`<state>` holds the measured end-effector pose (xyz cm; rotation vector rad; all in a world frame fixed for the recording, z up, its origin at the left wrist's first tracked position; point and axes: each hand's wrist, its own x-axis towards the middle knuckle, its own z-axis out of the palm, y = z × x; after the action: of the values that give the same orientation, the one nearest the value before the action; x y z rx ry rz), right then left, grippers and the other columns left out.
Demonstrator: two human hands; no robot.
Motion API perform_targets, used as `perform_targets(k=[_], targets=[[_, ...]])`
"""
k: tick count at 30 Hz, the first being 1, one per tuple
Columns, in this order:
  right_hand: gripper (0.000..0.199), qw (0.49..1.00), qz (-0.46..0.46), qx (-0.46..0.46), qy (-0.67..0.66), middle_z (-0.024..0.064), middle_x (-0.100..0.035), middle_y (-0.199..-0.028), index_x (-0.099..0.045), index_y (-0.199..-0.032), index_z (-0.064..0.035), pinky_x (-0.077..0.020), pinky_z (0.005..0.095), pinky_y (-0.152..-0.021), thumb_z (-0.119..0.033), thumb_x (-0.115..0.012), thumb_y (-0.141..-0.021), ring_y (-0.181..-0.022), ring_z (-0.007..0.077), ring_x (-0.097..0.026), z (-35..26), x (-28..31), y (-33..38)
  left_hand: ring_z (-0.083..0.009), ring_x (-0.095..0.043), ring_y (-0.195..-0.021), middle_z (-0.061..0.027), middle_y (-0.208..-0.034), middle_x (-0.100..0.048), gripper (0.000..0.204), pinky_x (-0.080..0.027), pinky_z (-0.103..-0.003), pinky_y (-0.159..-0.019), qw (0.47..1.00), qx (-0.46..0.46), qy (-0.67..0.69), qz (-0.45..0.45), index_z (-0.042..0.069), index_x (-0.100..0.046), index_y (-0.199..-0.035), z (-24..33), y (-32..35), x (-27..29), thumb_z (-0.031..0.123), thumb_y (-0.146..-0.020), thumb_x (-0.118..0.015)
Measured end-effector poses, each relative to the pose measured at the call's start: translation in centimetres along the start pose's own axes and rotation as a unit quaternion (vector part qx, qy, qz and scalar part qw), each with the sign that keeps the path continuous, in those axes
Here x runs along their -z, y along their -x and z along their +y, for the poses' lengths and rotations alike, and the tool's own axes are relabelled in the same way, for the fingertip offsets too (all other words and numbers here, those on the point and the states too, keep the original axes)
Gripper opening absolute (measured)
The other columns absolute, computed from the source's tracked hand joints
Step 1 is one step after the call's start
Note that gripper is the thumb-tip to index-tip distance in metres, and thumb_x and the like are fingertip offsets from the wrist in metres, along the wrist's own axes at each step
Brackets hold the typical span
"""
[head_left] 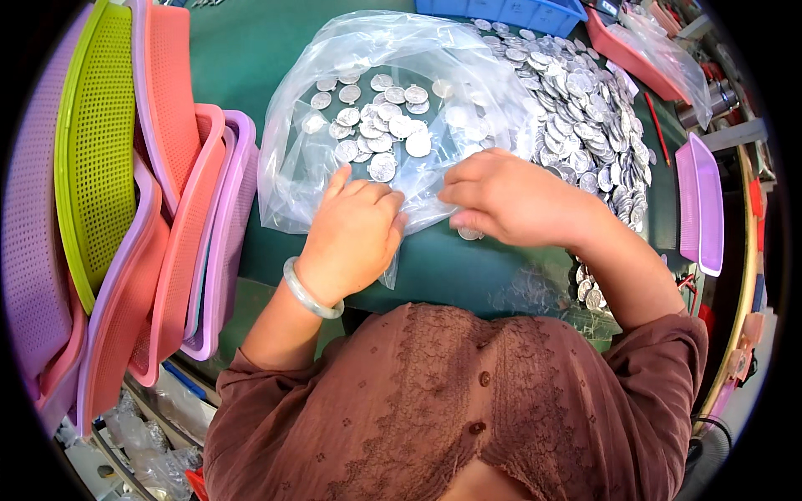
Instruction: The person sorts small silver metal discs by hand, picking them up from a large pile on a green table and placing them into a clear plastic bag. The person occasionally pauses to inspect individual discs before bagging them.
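Note:
A clear plastic bag (288, 179) lies spread on the dark green table, with several round silver medals (383, 167) showing through or on it. My left hand (351, 225), a pale bangle on its wrist, is at the bag's near edge, fingers curled onto the film and a strip of plastic hanging below the thumb. Close by on the right, my right hand (505, 196) is bent at the bag's near right edge, its fingers drawn together. What they hold is hidden and slightly blurred. Just beneath that thumb lies a silver medal (469, 234).
A large heap of silver medals (576, 117) spreads across the right side. Stacked purple, coral and green perforated baskets (100, 150) crowd the left. A blue crate (510, 12) and a coral tray (635, 54) stand at the back; a purple basket (700, 204) sits at the right edge.

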<state>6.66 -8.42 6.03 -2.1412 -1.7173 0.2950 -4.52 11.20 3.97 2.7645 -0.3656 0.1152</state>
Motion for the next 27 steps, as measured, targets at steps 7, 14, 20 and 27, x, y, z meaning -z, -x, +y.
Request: perform_targets(k=[7,14,20,27], targets=[[0.028,0.996,0.063,-0.054,0.045,0.0136,-0.057,-0.099,-0.059,-0.101,-0.0039,-0.0459,0.0375,-0.076,0.0,-0.052,-0.075,-0.091,0.0324,-0.053,2.6,0.0,-3.7,-0.029,-0.054,-0.091,-0.0129,-0.095,-0.059,0.021,-0.037,-0.041,-0.089,1.0,-0.014,0.018,0.003,0.002,-0.059,-0.096,-0.3,0.1,-0.5,0.013,-0.08,-0.054],[0.032,0.97,-0.013,-0.058,0.234,0.0063,-0.053,-0.112,-0.06,-0.106,-0.0117,-0.0422,0.0349,-0.084,-0.006,-0.053,-0.075,-0.103,0.0241,-0.049,4.4,-1.9,-7.9,-0.0286,-0.054,-0.086,-0.0122,-0.093,-0.059,0.021,-0.039,-0.038,-0.081,1.0,-0.009,0.022,0.002,0.001,-0.058,-0.095,-0.3,-0.1,-0.3,0.013,-0.079,-0.054],[0.016,0.961,-0.027,-0.064,0.268,0.0043,-0.058,-0.096,-0.065,-0.085,-0.0073,-0.0424,0.0341,-0.081,-0.007,-0.055,-0.073,-0.096,0.0226,-0.053,4.8,-0.9,-6.8,-0.029,-0.055,-0.085,-0.0126,-0.092,-0.06,0.02,-0.039,-0.038,-0.079,1.0,0.006,0.022,-0.01,0.0,-0.058,-0.094,-0.5,-0.1,-0.4,0.014,-0.08,-0.053],[0.022,0.961,-0.076,-0.077,0.256,0.0079,-0.058,-0.1,-0.065,-0.085,-0.0043,-0.0404,0.0329,-0.085,-0.001,-0.054,-0.067,-0.098,0.0233,-0.052,4.0,0.4,-5.0,-0.0312,-0.055,-0.084,-0.0146,-0.093,-0.058,0.02,-0.041,-0.039,-0.076,0.999,0.024,0.043,-0.016,0.0,-0.058,-0.094,-0.6,-0.3,-0.5,0.014,-0.081,-0.053]])
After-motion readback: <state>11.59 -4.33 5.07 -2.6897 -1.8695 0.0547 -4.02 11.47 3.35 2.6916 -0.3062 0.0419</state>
